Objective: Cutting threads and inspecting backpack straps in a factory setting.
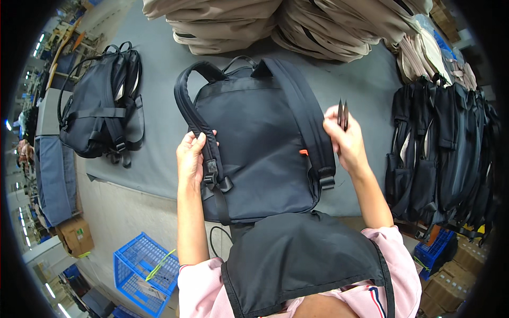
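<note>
A black backpack (252, 140) lies in front of me on the grey table, its shoulder straps facing up and its top handle pointing away. My left hand (189, 161) is closed around the left shoulder strap (186, 103), just above its buckle. In my right hand (348, 143) is a pair of dark thread snips (343, 115), both pointed blades upward and slightly apart. That hand is beside the right shoulder strap (305, 116); whether its fingers touch the strap I cannot tell. A small orange tab (304, 152) shows by the right strap's inner edge.
Another black backpack (103, 106) stands on the left of the grey table (159, 79). Beige bags (228, 26) are piled along the far edge. Several black bags (424, 148) hang at the right. A blue crate (146, 273) is on the floor at lower left.
</note>
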### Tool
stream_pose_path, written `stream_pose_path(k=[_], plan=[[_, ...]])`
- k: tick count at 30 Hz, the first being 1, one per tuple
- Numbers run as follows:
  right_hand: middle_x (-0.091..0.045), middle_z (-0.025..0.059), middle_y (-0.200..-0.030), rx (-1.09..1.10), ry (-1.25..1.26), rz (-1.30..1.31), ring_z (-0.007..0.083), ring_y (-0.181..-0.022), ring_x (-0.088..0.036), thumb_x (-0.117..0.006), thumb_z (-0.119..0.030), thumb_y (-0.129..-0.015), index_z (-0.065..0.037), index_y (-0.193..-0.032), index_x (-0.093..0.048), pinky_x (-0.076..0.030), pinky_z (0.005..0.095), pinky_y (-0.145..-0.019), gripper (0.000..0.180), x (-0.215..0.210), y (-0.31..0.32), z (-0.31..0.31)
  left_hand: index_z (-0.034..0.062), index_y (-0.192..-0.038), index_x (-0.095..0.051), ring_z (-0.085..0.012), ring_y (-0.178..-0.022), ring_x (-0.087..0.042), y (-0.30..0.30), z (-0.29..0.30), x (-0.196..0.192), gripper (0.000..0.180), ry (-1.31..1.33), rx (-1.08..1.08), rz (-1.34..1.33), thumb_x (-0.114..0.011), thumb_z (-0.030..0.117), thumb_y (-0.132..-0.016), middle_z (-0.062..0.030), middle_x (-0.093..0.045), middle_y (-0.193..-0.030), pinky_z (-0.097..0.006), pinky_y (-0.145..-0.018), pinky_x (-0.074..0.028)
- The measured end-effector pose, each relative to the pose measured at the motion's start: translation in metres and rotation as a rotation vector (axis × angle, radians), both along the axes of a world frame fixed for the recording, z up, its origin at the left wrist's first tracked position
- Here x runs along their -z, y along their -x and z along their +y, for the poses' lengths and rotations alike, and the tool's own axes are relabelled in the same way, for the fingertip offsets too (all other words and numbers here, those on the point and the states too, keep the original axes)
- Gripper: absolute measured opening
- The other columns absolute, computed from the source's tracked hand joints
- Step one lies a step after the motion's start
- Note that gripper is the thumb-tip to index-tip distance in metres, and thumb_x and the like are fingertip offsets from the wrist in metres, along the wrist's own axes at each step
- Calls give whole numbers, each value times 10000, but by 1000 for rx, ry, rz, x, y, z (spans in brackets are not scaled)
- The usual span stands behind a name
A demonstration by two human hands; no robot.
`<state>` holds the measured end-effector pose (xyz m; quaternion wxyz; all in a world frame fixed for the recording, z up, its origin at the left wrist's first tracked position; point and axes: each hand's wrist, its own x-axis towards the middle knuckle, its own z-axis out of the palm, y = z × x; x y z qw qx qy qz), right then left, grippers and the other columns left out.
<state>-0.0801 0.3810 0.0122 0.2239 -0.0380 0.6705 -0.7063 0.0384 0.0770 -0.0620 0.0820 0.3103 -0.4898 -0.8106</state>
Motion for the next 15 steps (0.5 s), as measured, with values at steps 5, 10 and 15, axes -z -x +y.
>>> stream_pose_path(k=[5,10,15], plan=[[-484,-43,-719,-419,-304,127,26,-603,-382,-700,-53,-747,-28,-891,-531,-319,191,-524,223,4,-38,46,-5,-997,-553,-173,-717,-653,0,1,-1,200,12,13,-26,-619,139,-876,-150,-670,-915,-283,-649,-546],[-496,-22,-687,-132,217,-2,21,-418,-390,-659,69,-607,-7,-931,-518,-289,152,-375,361,-52,-33,47,18,-923,-519,-183,-677,-659,3,11,-38,178,65,124,7,-573,187,-913,-153,-661,-844,-291,-581,-556],[-543,-77,-753,220,519,-175,-33,-395,-314,-571,-69,-895,-54,-1211,-519,-206,125,-334,321,-79,25,-9,40,-932,-461,-181,-547,-628,17,18,-86,213,213,151,132,-502,248,-951,-145,-630,-727,-269,-466,-531]])
